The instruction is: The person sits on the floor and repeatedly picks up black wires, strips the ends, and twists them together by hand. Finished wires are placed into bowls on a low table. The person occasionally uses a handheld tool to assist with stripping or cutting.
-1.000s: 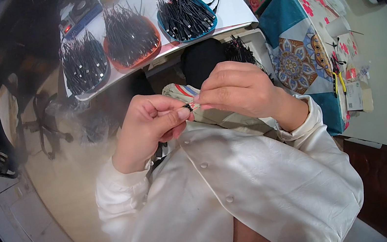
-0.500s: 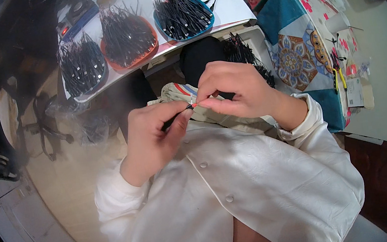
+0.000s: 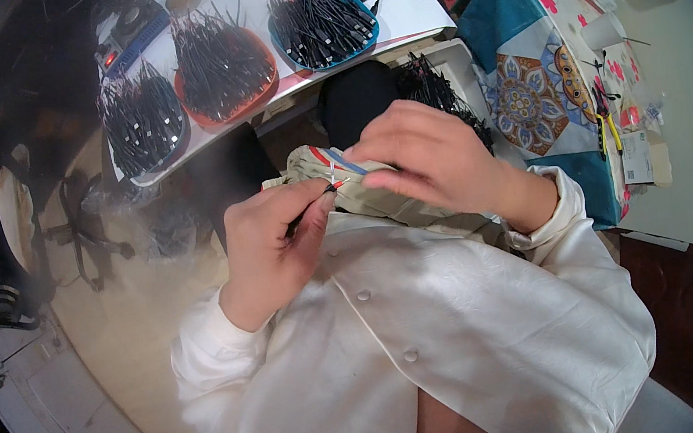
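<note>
1. Change: the hands have drawn apart since a second ago, when the fingertips met; the thin black cable piece with bare coloured wire ends (image 3: 314, 206) now shows between them.
2. Left hand (image 3: 272, 244): curled shut, pinching the cable just below the beige folded cloth (image 3: 360, 188).
3. Right hand (image 3: 432, 160): fingers loosely closed on the wire tips, resting on that cloth.
4. Judgement: wire-end work is ongoing.

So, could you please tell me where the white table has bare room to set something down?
White table: bare strip right of the blue tray. Crowded leftwards, where the orange tray and dark tray brim with black wires.
</note>
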`<state>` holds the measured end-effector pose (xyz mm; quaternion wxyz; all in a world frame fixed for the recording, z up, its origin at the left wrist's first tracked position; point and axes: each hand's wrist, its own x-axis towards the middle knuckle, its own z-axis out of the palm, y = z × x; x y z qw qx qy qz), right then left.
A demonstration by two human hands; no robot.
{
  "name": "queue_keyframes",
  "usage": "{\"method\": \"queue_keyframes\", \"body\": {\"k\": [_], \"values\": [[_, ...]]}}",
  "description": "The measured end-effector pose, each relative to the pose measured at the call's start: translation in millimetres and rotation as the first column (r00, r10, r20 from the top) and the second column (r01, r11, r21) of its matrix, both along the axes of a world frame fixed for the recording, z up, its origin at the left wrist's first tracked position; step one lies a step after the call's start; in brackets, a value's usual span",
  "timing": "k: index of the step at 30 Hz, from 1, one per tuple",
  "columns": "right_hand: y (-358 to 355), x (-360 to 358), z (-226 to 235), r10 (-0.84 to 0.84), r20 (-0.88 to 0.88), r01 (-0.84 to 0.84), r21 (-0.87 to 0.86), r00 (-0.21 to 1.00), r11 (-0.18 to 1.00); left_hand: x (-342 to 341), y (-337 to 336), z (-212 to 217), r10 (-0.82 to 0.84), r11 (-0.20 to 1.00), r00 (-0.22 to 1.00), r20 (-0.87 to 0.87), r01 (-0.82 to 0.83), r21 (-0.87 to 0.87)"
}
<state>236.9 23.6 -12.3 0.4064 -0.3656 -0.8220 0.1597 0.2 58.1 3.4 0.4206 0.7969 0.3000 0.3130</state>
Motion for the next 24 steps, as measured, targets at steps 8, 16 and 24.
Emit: {"method": "queue_keyframes", "body": {"k": [8, 16, 24], "values": [[5, -10, 1, 0.019, 0.110, -0.045, 0.239, 0.994, 0.970, 2, -3, 0, -0.037, 0.999, 0.999, 0.004, 0.037, 0.014], [-11, -5, -14, -0.475, -0.686, -0.767, -0.641, 0.551, 0.036, -2, -1, -9, -0.116, 0.860, 0.972, -0.204, 0.201, 0.469], [-12, -15, 19, -0.122, -0.204, -0.011, -0.551, 0.971, 0.835, -9, 7, -12, -0.056, 0.722, 0.932, 0.357, 0.285, -0.631]]}}
